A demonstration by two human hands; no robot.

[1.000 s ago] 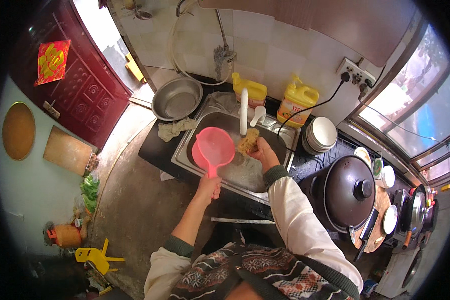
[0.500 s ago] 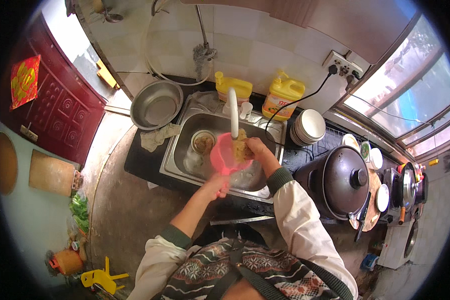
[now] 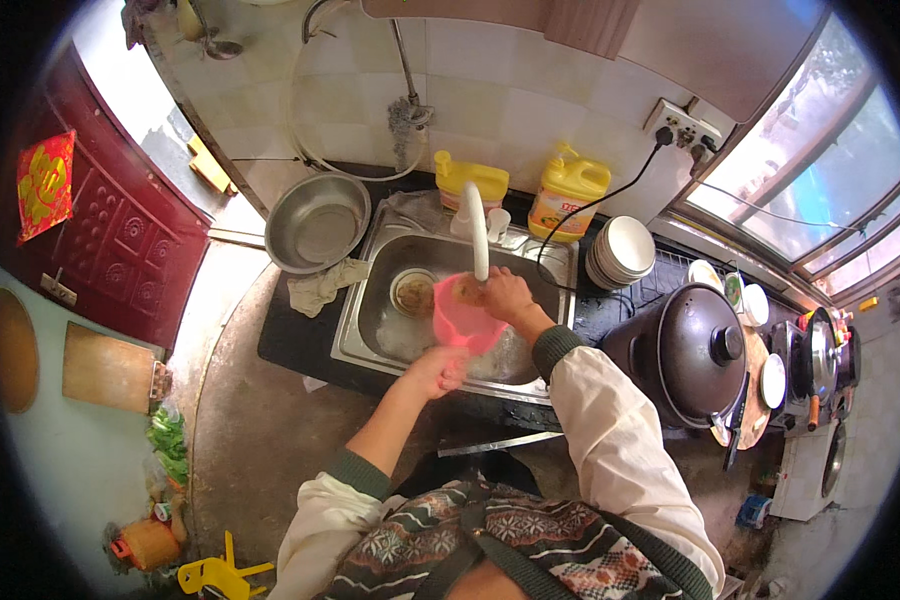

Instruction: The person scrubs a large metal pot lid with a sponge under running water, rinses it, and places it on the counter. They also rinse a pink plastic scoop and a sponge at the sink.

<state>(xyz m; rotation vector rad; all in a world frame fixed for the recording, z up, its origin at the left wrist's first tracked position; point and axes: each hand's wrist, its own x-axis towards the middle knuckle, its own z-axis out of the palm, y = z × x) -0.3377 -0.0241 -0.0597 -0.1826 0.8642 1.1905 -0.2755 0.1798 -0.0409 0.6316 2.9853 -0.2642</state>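
Two hands are at work over one steel sink (image 3: 515, 367), set in the black counter (image 3: 295, 325). There is one pink dipper (image 3: 467, 328), one tap (image 3: 477, 235) with a white curved spout, and one round drain (image 3: 413, 292) in the sink floor. The left hand (image 3: 437, 372) is closed round the dipper's handle, hiding most of it. The right hand (image 3: 510, 295) has its fingers curled on one yellow-brown sponge (image 3: 467, 290), which shows at the far side of the dipper's cup; how much of it lies inside is hard to tell.

The dipper is plain bright pink, with a deep rounded cup, slightly blurred. It is held over the sink, just below the spout's end. Its long axis runs away from the person and a little to the right: handle near the body, cup toward the tap.

Behind the sink are two yellow jugs (image 3: 573, 195); left of it, one metal basin (image 3: 318, 223) and one rumpled cloth (image 3: 327, 286); right, one stack of bowls (image 3: 625, 250) and one lidded dark pot (image 3: 690, 355).
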